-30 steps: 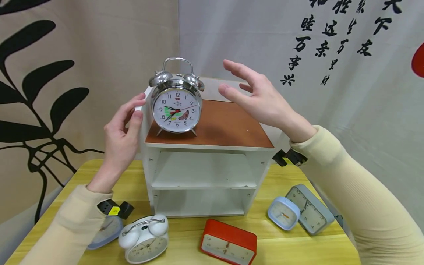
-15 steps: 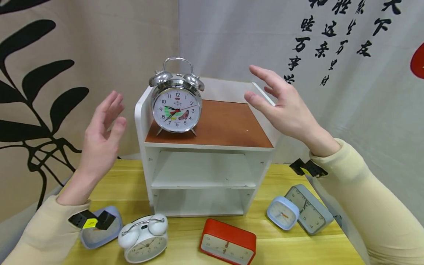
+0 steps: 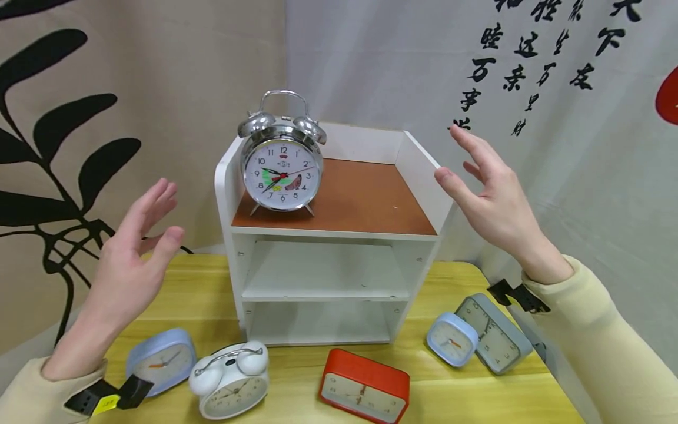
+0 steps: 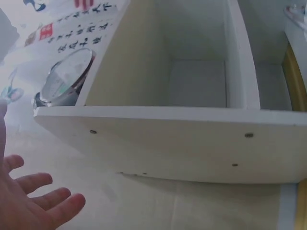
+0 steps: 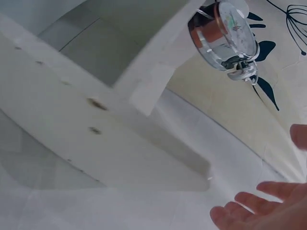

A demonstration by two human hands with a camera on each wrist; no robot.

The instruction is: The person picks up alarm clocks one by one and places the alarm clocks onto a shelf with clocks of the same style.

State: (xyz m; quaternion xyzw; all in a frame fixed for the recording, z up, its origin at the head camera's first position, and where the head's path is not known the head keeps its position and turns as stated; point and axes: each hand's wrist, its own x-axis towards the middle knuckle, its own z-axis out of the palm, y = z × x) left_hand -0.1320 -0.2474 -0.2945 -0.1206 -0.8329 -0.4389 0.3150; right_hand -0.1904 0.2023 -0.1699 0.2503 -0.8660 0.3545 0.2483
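A silver twin-bell alarm clock (image 3: 283,171) stands upright at the left of the brown top (image 3: 365,197) of a small white shelf unit (image 3: 328,271). To the left of the unit, my left hand (image 3: 129,259) is raised in the air, fingers spread and holding nothing. My right hand (image 3: 492,200) hovers past the unit's right side panel, likewise relaxed and apart from it. The left wrist view shows the unit's side panel (image 4: 172,143) beyond my loose fingers. In the right wrist view, the silver clock (image 5: 228,36) appears tilted by the camera angle.
On the wooden table (image 3: 296,383) lie a blue clock (image 3: 161,362), a white twin-bell clock (image 3: 230,380), a red clock (image 3: 365,386), a small light-blue clock (image 3: 452,340) and a grey clock (image 3: 495,333). Behind hangs a printed curtain (image 3: 371,70).
My left hand has come off the unit's left side panel and moved left and down. My right hand has moved right, away from the silver clock. The clocks stay in place.
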